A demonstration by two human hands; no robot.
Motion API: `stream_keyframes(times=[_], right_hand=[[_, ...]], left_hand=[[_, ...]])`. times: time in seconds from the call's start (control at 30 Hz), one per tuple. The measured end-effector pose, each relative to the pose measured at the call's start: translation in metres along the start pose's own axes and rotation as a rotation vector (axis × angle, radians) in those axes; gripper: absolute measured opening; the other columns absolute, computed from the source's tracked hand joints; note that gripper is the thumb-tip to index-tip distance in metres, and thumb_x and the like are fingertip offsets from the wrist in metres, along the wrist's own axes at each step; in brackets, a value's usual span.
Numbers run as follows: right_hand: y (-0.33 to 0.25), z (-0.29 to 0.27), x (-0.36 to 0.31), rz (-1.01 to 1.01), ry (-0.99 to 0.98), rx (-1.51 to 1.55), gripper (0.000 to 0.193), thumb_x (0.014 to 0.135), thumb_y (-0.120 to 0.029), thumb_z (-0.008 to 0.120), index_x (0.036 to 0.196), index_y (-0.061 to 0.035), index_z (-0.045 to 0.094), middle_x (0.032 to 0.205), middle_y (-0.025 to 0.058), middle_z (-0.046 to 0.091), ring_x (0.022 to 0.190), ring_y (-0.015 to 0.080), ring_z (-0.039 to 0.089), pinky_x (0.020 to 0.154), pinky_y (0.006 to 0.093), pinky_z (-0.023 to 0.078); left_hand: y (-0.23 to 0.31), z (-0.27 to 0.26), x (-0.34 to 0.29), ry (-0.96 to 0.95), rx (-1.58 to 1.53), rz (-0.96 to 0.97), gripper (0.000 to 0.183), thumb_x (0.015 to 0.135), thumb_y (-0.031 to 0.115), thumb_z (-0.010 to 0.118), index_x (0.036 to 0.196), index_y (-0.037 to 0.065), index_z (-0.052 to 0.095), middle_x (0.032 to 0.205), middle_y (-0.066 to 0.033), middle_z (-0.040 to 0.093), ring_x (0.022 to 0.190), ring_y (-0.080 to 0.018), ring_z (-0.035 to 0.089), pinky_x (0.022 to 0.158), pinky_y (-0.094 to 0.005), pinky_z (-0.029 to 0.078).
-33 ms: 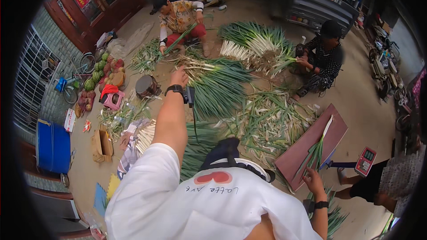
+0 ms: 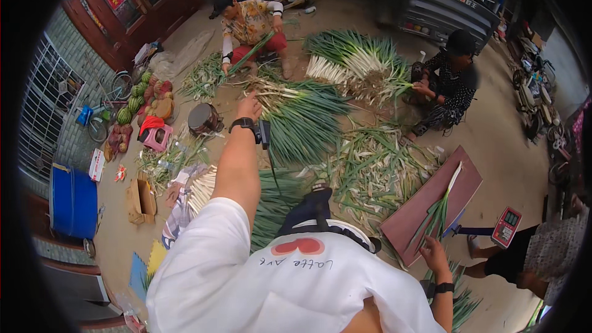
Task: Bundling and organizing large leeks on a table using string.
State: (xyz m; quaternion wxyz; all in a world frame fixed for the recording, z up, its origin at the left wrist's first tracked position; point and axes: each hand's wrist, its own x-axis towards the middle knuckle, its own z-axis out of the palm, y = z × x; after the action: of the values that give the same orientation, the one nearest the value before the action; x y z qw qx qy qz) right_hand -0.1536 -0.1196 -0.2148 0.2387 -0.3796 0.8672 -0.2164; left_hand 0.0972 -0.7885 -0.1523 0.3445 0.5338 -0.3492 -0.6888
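Observation:
My left hand [image 2: 248,107] reaches forward to the pale root ends of a heap of green onions [image 2: 302,120], whose long leaves fan out to the right. Its fingertips meet the roots, but their grip is too small to make out. Low on the right is my right hand [image 2: 435,255], fingers apart, at the leaf tips of a few green onions [image 2: 439,209] lying on a reddish-brown board [image 2: 407,225]. It seems to touch the leaves without closing on them. More green onions [image 2: 277,200] lie by my legs, partly hidden by my left arm and shirt.
Two people crouch ahead, a person in a floral shirt [image 2: 250,21] and a person in dark clothes [image 2: 450,80], each handling green onions. Stripped leaves [image 2: 376,169] litter the floor. A digital scale display [image 2: 507,225] stands right; a pink stool [image 2: 158,137] and blue bin [image 2: 74,202] stand left.

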Motion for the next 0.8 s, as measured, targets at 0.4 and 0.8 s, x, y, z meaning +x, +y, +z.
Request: stream_keyframes(times=[0.4,0.8], right_hand=[[-0.009,0.041,0.054,0.376,-0.240,0.110,0.044,0.080,-0.018,0.067,0.118,-0.0022,0.054,0.103,0.0173,0.061,0.090,0.0259,0.063,0.077,0.0353,0.050],[-0.085,-0.003,0.286,0.537,-0.342,0.101,0.043,0.082,-0.020,0.064,0.119,-0.0017,0.054,0.106,0.0168,0.061,0.092,0.0241,0.062,0.078,0.0333,0.049]], left_hand=[[0.046,0.061,0.144,0.059,-0.146,-0.074,0.082,0.088,0.050,0.051,0.145,0.009,0.008,0.144,-0.0203,0.022,0.133,-0.0315,0.027,0.106,-0.0438,0.033],[0.055,0.129,0.375,0.113,-0.502,-0.274,0.092,0.081,0.063,0.049,0.146,0.015,0.004,0.148,-0.0210,0.004,0.137,-0.0356,0.010,0.110,-0.0516,0.020]])
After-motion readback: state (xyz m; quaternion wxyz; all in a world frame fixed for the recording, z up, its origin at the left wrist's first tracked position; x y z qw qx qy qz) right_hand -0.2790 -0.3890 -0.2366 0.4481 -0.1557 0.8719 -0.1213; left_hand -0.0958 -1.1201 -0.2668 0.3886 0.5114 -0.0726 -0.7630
